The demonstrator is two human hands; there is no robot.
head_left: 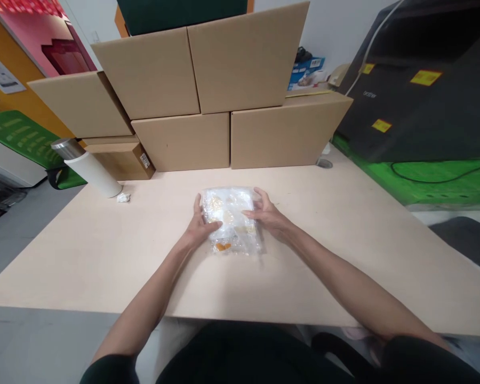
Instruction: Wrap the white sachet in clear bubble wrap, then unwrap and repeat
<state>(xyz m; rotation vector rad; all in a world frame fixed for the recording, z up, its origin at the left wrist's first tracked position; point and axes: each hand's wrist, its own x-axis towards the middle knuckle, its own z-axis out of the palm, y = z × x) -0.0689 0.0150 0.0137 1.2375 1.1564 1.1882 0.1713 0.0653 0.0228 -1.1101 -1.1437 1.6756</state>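
Observation:
A clear plastic-wrapped package (234, 213) with whitish contents is at the middle of the pale wooden table (104, 256). An orange patch shows near its lower left corner. My left hand (200, 226) grips the package's left side, its thumb lying over the front face. On the opposite side my right hand (269, 214) holds the right edge, thumb on top of the wrap and the other fingers round the edge. The undersides of the package and some fingertips are hidden.
Stacked cardboard boxes (180, 144) line the table's back edge. At the back left stand a white cylinder (94, 173) with a metal top, a small brown box (120, 162) and a crumpled white scrap (123, 197). A dark machine (416, 106) is at the right.

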